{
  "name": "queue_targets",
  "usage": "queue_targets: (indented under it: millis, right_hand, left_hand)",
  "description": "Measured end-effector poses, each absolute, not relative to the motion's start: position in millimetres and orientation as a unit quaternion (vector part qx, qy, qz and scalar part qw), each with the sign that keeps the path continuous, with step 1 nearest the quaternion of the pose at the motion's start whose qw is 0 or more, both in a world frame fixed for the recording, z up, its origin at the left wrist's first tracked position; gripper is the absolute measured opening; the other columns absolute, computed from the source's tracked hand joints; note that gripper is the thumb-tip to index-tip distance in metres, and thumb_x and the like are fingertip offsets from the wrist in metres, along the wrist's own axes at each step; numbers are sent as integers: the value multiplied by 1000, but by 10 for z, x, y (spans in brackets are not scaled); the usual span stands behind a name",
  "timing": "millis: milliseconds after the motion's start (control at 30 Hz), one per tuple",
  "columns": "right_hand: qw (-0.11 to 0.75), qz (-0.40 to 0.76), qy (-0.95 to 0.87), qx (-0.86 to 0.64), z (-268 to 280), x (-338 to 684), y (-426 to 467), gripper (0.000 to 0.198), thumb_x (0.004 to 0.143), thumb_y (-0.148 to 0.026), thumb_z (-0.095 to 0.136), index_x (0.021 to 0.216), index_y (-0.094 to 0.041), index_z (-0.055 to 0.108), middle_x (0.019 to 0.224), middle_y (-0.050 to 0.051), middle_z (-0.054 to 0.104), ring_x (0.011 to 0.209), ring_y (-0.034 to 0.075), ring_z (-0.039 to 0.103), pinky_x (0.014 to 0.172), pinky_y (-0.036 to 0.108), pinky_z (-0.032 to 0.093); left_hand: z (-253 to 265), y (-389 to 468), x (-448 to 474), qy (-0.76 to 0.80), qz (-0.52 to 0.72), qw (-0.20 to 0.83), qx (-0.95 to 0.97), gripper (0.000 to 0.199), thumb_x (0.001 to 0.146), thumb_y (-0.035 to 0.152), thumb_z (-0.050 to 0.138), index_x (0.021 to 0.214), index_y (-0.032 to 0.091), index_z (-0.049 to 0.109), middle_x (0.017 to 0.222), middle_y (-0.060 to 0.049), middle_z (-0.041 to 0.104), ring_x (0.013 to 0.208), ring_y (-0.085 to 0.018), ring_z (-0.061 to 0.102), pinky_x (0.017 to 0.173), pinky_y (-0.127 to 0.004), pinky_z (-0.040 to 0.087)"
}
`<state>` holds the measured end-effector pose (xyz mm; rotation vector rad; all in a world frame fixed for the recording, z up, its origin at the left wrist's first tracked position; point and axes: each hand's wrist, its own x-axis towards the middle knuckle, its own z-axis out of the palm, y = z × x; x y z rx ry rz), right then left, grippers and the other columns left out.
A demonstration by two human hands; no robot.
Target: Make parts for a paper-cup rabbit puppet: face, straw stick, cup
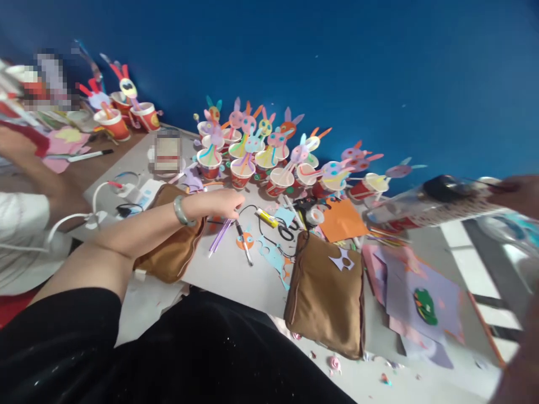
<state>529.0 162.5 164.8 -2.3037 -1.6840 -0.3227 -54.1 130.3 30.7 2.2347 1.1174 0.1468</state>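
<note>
My left hand point(221, 203) hovers over the middle of the table, fingers curled together; what they hold, if anything, is hidden. Just below its fingertips lie a black-and-clear pen point(244, 245) and several purple straws point(219, 238). An orange paper face point(245, 241) lies partly under the pen. At the right edge, my right hand point(516, 193) closes on the end of a clear bottle point(404, 212) with a red and white label, held tilted over the table. Light blue paper scraps point(273, 255), a yellow glue tube point(267, 218) and black scissors point(288, 229) lie to the right of my left hand.
Paper cups point(243, 173) with paper rabbit heads stand along the blue wall. Two brown pouches point(326, 303) point(170, 252) lie at the near edge. Orange paper point(343, 220) and purple sheets point(429, 280) are on the right. Another person's arm point(46, 179) is at left.
</note>
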Motion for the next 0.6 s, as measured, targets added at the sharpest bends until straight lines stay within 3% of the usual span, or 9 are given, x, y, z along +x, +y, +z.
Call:
queue_targets:
  millis: [33, 67, 167, 300, 433, 600]
  right_hand:
    - [70, -87, -541, -834, 1716, 5302, 1573, 61, 99, -42, 66, 43, -18, 59, 66, 9, 65, 49, 8, 32, 59, 36, 33]
    - [9, -62, -495, -867, 1759, 5295, 1537, 63, 96, -37, 69, 38, -19, 54, 63, 9, 64, 48, 8, 27, 60, 37, 30]
    - [-5, -62, -466, -882, 1770, 5226, 1497, 55, 82, -15, 82, 38, -19, 51, 58, 3, 60, 50, 10, 26, 65, 36, 30]
    - [-9, -67, -470, -880, 1704, 5188, 1460, 61, 73, 2, 82, 33, -22, 42, 42, -6, 32, 50, 13, 23, 67, 37, 27]
    - [-12, -72, -477, -876, 1717, 5197, 1374, 63, 73, 6, 76, 30, -21, 39, 39, -6, 28, 48, 12, 23, 66, 37, 26]
    - [-7, -78, -477, -875, 1725, 5119, 1300, 60, 81, -6, 74, 32, -21, 44, 40, -4, 33, 47, 11, 23, 64, 38, 25]
  left_hand:
    - [336, 1313, -474, 414, 51, 279, 865, 14, 64, 14, 68, 66, 21, 57, 58, 3, 51, 53, -13, 39, 59, -32, 23]
    - [356, 1317, -401, 396, 54, 259, 879, 10, 68, 17, 67, 68, 21, 58, 59, 2, 52, 53, -14, 39, 60, -32, 23]
    - [358, 1295, -178, 351, 84, 253, 898, 8, 78, 21, 62, 71, 21, 60, 60, 0, 54, 55, -15, 41, 62, -33, 24]
    - [227, 1276, 20, 333, 128, 251, 900, 5, 81, 22, 64, 76, 21, 65, 67, -3, 64, 58, -16, 50, 60, -31, 26]
    - [79, 1346, 44, 345, 162, 241, 892, 11, 89, 25, 61, 82, 20, 68, 72, -6, 69, 66, -19, 59, 63, -30, 30]
    - [31, 1437, -14, 364, 205, 229, 879, 14, 91, 23, 59, 81, 19, 68, 76, -6, 72, 72, -19, 62, 65, -29, 33]
